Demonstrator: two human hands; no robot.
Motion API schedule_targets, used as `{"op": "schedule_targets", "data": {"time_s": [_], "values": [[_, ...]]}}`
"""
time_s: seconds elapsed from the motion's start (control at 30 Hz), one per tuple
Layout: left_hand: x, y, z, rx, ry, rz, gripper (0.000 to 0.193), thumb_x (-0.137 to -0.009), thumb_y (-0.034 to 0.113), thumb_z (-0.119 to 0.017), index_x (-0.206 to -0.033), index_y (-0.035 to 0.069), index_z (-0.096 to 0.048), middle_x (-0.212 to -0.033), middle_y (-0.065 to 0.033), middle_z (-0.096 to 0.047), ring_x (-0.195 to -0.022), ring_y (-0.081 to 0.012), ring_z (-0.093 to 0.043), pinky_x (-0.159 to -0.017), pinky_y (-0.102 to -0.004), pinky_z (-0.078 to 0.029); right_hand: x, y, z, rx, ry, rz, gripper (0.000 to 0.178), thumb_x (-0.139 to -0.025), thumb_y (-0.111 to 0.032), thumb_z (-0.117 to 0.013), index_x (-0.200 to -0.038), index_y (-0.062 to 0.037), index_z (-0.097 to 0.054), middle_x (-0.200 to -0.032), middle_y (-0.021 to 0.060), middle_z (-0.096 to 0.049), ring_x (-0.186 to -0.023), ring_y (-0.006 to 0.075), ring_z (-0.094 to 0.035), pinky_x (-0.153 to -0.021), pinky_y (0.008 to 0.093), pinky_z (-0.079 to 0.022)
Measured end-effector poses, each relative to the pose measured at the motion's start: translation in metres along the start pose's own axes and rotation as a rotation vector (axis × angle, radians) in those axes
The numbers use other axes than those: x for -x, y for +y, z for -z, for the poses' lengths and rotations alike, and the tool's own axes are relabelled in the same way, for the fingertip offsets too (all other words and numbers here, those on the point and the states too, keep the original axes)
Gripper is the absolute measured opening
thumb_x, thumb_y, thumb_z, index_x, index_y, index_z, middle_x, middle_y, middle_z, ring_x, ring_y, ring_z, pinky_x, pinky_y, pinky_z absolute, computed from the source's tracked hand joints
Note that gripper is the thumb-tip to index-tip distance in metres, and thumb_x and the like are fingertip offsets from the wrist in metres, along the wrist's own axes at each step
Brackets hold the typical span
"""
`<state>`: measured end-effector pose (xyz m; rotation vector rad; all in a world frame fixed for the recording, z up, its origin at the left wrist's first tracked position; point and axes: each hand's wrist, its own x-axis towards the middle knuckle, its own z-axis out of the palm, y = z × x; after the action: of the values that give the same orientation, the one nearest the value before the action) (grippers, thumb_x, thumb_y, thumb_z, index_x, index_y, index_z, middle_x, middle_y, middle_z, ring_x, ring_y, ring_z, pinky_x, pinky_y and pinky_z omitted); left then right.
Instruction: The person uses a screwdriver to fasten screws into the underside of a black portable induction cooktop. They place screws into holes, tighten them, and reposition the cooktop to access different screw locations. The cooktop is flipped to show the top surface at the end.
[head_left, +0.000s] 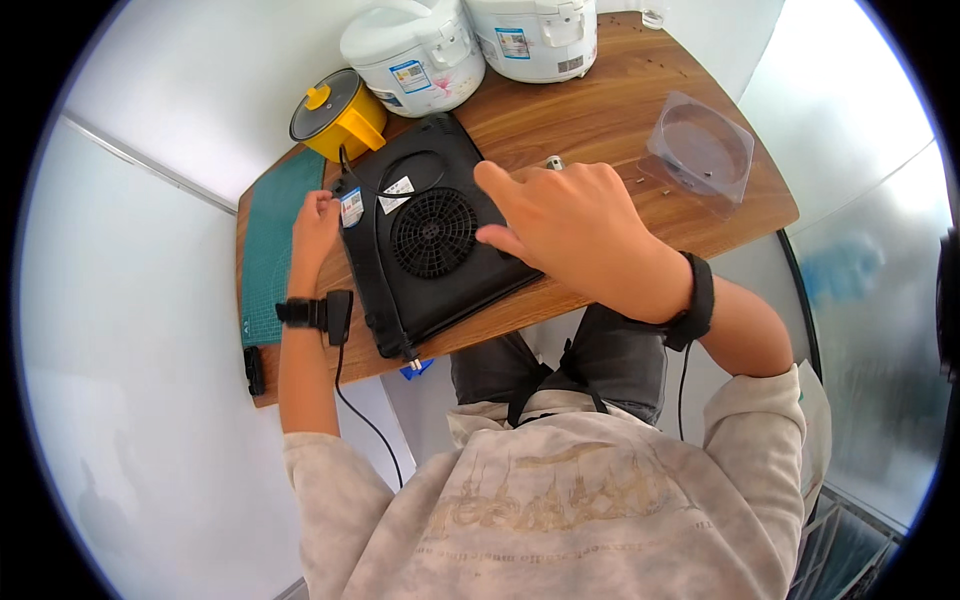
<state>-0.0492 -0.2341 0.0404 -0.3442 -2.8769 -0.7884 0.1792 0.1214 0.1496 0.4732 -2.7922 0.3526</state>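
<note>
A black induction cooker (470, 290) lies upside down on the wooden table, its round fan grille (434, 232) facing up. Its black power cord (380, 270) loops over the underside, with the plug (412, 362) at the near edge. My left hand (314, 228) is at the cooker's left edge, beside a blue-and-white label; the fingers are curled together, and what they grip, if anything, is hidden. Above the cooker's right side, my right hand (585, 225) has thumb and forefinger spread apart, with nothing visible between them. Its other fingers are partly hidden. A small metal piece (555, 162) shows just behind this hand.
Two white rice cookers (415, 60) and a yellow pot (330, 110) with a lid stand along the back. On the right lies a clear plastic tray (700, 150) with small screws around it. A green cutting mat (275, 240) covers the table's left side.
</note>
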Motion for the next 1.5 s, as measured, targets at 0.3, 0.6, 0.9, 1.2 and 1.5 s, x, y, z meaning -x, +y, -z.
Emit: {"op": "schedule_targets", "data": {"time_s": [0.3,0.6,0.9,1.2,1.5], "values": [[-0.044,-0.013,-0.063,-0.015,-0.047,0.232,0.082,-0.101,0.050,-0.053,-0.156,-0.005,-0.031,-0.152,-0.0349,-0.045,-0.138,-0.0484,-0.048,-0.114,-0.0502,-0.041,-0.002,0.006,-0.004,-0.041,0.095,0.181,0.039,-0.087,-0.025,-0.077,-0.112,-0.0055,-0.054,-0.081,0.0115,-0.066,-0.069,0.0322,-0.070,-0.056,0.0407,-0.054],[-0.027,-0.010,-0.077,-0.134,0.026,0.295,0.085,-0.101,0.056,-0.044,-0.161,0.001,-0.021,-0.155,-0.0389,-0.037,-0.139,-0.0564,-0.042,-0.115,-0.0580,-0.038,-0.009,0.017,-0.003,-0.207,-0.043,0.280,0.035,-0.088,-0.018,-0.071,-0.113,-0.0040,-0.052,-0.087,0.0149,-0.064,-0.074,0.0367,-0.069,-0.061,0.0457,-0.054],[-0.021,0.007,-0.077,-0.119,0.041,0.331,0.086,-0.100,0.058,-0.043,-0.162,0.002,-0.021,-0.155,-0.0389,-0.036,-0.141,-0.0566,-0.039,-0.116,-0.0574,-0.035,-0.009,0.020,-0.001,-0.267,-0.049,0.280,0.037,-0.090,-0.022,-0.072,-0.115,-0.0068,-0.049,-0.088,0.0103,-0.061,-0.077,0.0358,-0.069,-0.065,0.0454,-0.055],[-0.028,-0.008,-0.072,-0.017,0.054,0.285,0.084,-0.099,0.052,-0.051,-0.160,-0.001,-0.025,-0.153,-0.0376,-0.040,-0.141,-0.0542,-0.040,-0.118,-0.0554,-0.034,-0.005,0.009,-0.006,-0.049,-0.019,0.087,0.033,-0.090,-0.020,-0.070,-0.114,-0.0062,-0.052,-0.097,0.0134,-0.063,-0.066,0.0362,-0.067,-0.059,0.0453,-0.054],[0.096,0.100,-0.014,-0.007,-0.235,-0.274,0.067,-0.094,0.043,-0.070,-0.147,0.007,-0.051,-0.155,-0.0254,-0.043,-0.144,-0.0471,-0.039,-0.116,-0.0573,-0.035,-0.001,0.013,-0.009,-0.143,-0.053,0.304,0.037,-0.088,-0.013,-0.072,-0.120,-0.0083,-0.053,-0.105,0.0148,-0.060,-0.069,0.0337,-0.067,-0.059,0.0435,-0.056]]}}
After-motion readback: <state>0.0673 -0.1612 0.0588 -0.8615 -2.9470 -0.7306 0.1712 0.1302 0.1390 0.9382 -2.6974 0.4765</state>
